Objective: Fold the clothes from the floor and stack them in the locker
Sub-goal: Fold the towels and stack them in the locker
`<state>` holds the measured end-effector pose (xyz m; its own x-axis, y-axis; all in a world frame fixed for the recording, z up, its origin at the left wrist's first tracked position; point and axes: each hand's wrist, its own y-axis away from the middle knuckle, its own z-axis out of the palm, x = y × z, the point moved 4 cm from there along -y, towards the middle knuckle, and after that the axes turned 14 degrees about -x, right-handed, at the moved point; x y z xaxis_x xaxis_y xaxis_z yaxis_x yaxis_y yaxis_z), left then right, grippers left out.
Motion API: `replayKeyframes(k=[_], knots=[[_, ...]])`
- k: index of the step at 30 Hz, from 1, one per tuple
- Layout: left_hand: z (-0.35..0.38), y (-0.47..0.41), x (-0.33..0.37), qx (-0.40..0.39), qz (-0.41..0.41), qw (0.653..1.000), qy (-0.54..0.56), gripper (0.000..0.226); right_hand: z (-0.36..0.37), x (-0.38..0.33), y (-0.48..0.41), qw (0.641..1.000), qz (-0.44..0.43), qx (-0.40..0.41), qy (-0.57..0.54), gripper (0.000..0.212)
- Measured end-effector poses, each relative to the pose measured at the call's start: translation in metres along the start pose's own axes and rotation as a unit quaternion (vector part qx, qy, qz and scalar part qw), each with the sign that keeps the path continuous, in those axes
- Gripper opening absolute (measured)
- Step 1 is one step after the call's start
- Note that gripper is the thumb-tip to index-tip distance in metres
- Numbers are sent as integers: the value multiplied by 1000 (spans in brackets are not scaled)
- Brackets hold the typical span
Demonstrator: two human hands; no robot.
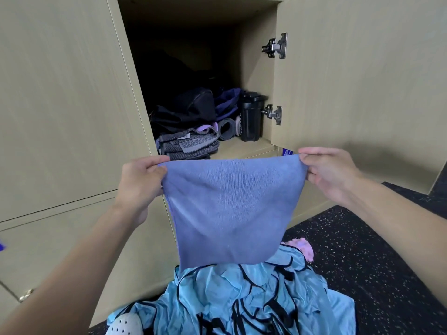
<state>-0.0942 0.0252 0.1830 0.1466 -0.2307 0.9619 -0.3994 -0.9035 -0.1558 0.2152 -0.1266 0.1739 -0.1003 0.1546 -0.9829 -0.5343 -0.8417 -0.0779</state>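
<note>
A blue-purple cloth [232,209] hangs spread out in front of me, below the open locker [244,148]. My left hand [140,180] pinches its upper left corner and my right hand [329,175] pinches its upper right corner. Its lower edge hangs over a crumpled light-blue garment with black trim [242,301] lying on the floor. A bit of pink cloth [303,247] shows behind that pile. On the locker's shelf lies a folded grey knitted item [188,145].
Deeper in the locker are a dark bag [191,107], a rolled grey mat [227,129] and a black bottle [251,117]. The locker door [350,81] stands open on the right. A white perforated shoe [125,325] sits at the bottom edge. The floor [362,262] is dark and speckled.
</note>
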Motion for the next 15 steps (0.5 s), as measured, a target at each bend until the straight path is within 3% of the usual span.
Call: replayKeyframes(k=[2, 4, 7, 15], knots=[[4, 2, 1, -32, 6, 999, 7, 34, 3, 0, -1, 996, 13, -72, 41, 32], [5, 3, 3, -36, 19, 999, -3, 39, 6, 2, 0, 978, 19, -119, 173, 40], [-1, 3, 3, -9, 32, 999, -21, 30, 6, 5, 1, 938, -14, -98, 333, 30], [-9, 3, 6, 15, 57, 997, -54, 15, -7, 8, -5, 926, -39, -50, 372, 19]])
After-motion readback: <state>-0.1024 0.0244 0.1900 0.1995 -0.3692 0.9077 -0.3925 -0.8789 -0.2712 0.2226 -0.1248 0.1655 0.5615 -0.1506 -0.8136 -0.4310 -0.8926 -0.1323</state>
